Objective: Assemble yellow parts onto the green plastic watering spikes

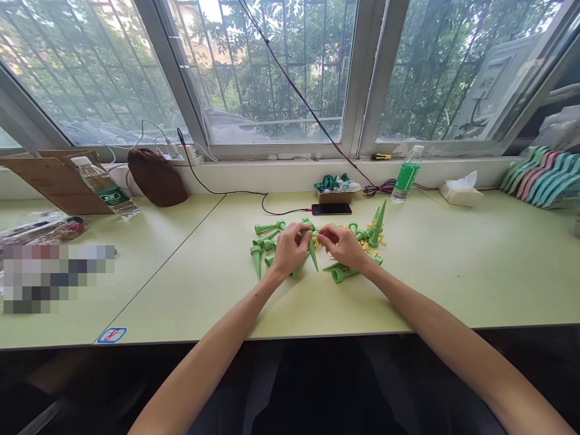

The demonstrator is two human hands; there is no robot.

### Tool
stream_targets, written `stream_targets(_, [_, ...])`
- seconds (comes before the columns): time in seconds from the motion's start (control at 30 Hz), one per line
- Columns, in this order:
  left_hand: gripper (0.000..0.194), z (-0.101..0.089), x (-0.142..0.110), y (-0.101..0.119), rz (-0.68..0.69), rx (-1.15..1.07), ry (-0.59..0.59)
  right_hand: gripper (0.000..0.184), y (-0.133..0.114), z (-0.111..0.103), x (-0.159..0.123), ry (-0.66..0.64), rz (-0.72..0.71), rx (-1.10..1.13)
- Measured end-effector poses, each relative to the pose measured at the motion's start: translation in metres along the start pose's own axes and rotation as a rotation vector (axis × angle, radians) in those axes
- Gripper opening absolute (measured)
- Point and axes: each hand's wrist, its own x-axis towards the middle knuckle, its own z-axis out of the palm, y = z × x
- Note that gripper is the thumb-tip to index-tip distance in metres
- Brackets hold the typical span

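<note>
Here we are, centre of the frame: my left hand has a green cone pinched near its top, point slanting down over the bench. My right hand is right beside it, thumb and fingers drawn in; whether they grip anything, I can't tell. Loose green spikes lie just left of centre, with more at lower right of my hands. Small yellow pieces are scattered right of centre (fiddly little things), around the upright green spikes. So, plenty of loose parts lie about, one cone is in hand, and I can't make out how many are fully fitted together.
</note>
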Motion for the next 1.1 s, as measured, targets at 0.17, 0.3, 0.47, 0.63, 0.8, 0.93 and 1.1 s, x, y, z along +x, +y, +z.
stream_targets(0.17, [0.013,-0.0004,0.0,0.0008,-0.001,0.0,-0.002,0.017,-0.0016,0.0003,-0.0004,-0.006,-0.005,0.014])
stream_targets(0.3, [0.013,0.0,0.0,0.0011,-0.003,-0.007,-0.006,0.023,0.0007,0.0008,0.0006,-0.013,0.007,0.003])
stream_targets(0.47, [0.013,0.0011,-0.0004,-0.0002,0.0,0.0,-0.006,0.037,0.0041,0.0014,0.0014,-0.004,0.016,-0.039])
stream_targets(0.63, [0.013,0.001,-0.0003,-0.0012,0.001,0.006,-0.001,0.027,0.0012,0.0011,0.0006,0.002,0.011,-0.015])
stream_targets(0.8, [0.013,0.0016,0.0002,-0.0025,0.008,0.003,0.001,0.019,-0.0005,0.0008,0.0,-0.011,0.007,0.0])
stream_targets(0.93, [0.013,0.0022,-0.0001,-0.003,0.01,0.0,-0.004,0.022,0.0014,0.0009,0.0005,-0.026,0.004,0.017])
stream_targets(1.1, [0.013,0.0025,-0.001,-0.0018,0.008,-0.006,-0.01,0.034,0.0016,0.001,0.0008,-0.037,0.034,-0.01])
